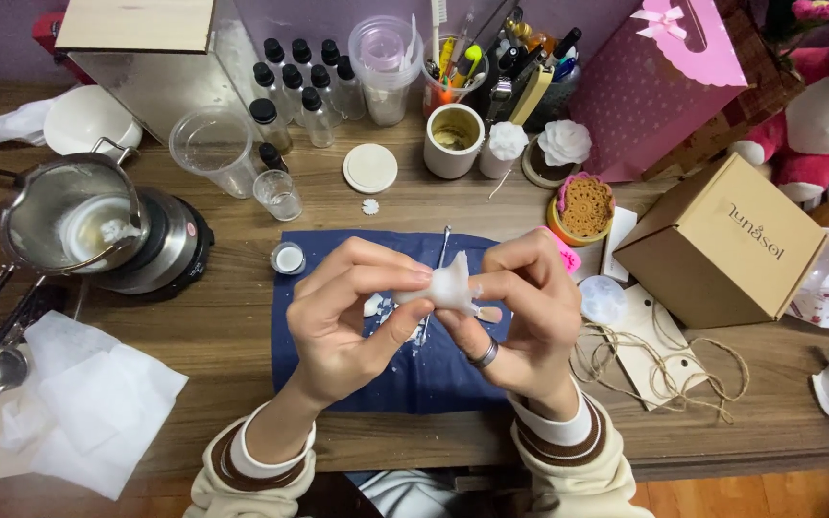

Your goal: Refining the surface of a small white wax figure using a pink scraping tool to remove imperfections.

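On the wooden table (pixel 223 336) lies a blue cloth (pixel 434 374), with a brown box (pixel 722 245) to one side and a metal pot (pixel 74 216) to the other. Above the cloth, the left hand (pixel 343 321) and right hand (pixel 525 307) are close together, both pinching a small white wax shape (pixel 448 285).

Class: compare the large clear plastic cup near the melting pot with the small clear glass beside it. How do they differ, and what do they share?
The large plastic cup is far taller and wider than the small glass. The cup looks cloudy and flares out towards its rim; the glass looks clearer and straighter. The cup stands further back; the glass stands nearer the blue mat. Both are upright, see-through, and appear empty.
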